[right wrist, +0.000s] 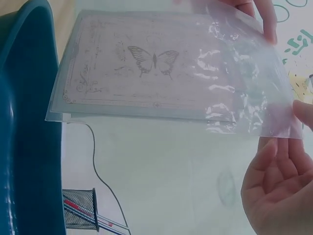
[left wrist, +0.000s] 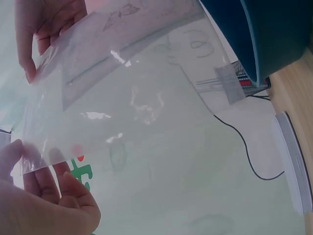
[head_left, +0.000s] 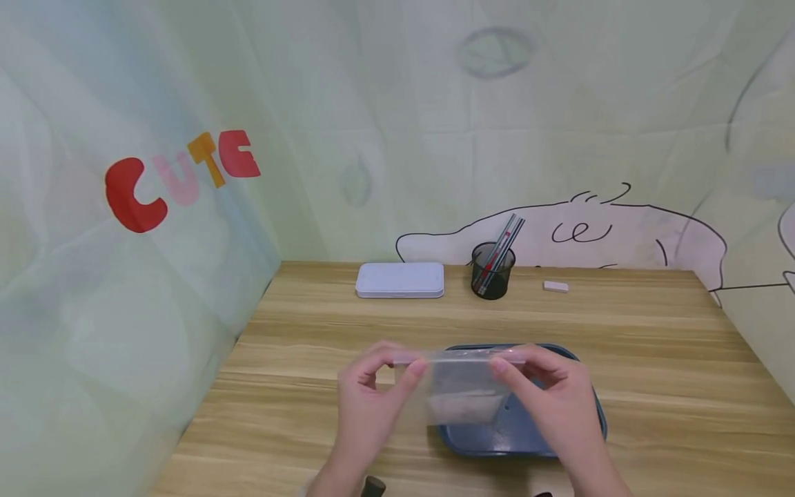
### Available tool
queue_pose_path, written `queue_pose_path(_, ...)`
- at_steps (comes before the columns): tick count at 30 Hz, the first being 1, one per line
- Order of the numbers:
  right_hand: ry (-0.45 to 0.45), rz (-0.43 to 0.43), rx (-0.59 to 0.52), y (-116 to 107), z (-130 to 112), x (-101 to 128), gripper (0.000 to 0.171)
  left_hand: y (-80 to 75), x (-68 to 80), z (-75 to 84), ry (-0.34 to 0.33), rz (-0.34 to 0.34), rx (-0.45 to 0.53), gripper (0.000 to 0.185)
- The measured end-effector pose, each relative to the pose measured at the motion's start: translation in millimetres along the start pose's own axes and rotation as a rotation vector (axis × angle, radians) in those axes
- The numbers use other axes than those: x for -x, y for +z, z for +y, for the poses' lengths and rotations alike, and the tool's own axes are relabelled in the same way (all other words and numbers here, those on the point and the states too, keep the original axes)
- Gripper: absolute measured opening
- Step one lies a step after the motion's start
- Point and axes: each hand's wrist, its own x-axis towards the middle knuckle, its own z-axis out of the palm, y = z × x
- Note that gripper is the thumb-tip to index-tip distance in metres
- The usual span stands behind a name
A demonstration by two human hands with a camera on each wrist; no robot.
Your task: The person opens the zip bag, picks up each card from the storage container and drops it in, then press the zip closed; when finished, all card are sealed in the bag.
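Observation:
A clear plastic bag (head_left: pixel 413 407) hangs upright between my hands above the table. My left hand (head_left: pixel 373 400) pinches its top edge at the left corner between thumb and fingers. At the right corner my right hand (head_left: pixel 559 397) pinches the same edge. Inside the bag lies a pale printed card (right wrist: pixel 112 58) with a butterfly and an ornate border, seen in the right wrist view; whether it is one sheet or a stack I cannot tell. Below and behind the bag stands a blue plastic basket (head_left: pixel 466 442), partly hidden by the bag and my right hand.
At the table's back edge are a white flat case (head_left: pixel 400 280), a black mesh pen holder (head_left: pixel 491 279) with several pencils, and a small white eraser (head_left: pixel 555 286). A dark cylindrical end (head_left: pixel 373 486) shows at the front edge. A printed curtain (head_left: pixel 373 138) surrounds the table (head_left: pixel 298 373).

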Motion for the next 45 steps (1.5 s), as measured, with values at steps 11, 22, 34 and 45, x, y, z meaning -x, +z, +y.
queue_pose_path(11, 0.019, 0.025, -0.032, -2.0, 2.0, 1.6, 0.013, -9.0, -0.4, 0.0, 0.016, 0.022, 0.067, 0.009)
queue_pose_path(22, -0.135, -0.104, 0.014, -11.2, 6.9, -1.6, 0.013, -16.5, -0.1, 1.8, 0.012, 0.015, 0.098, 0.011)
queue_pose_path(34, 0.047, 0.071, 0.011, -8.0, -1.7, 0.1, 0.012, -20.6, -2.4, 2.4, 0.114, 0.100, 0.129, 0.016)
queue_pose_path(45, 0.120, 0.082, -0.097, 5.3, 2.6, -2.6, 0.019, -20.9, 0.3, 6.5, -0.095, -0.029, 0.164, 0.008)
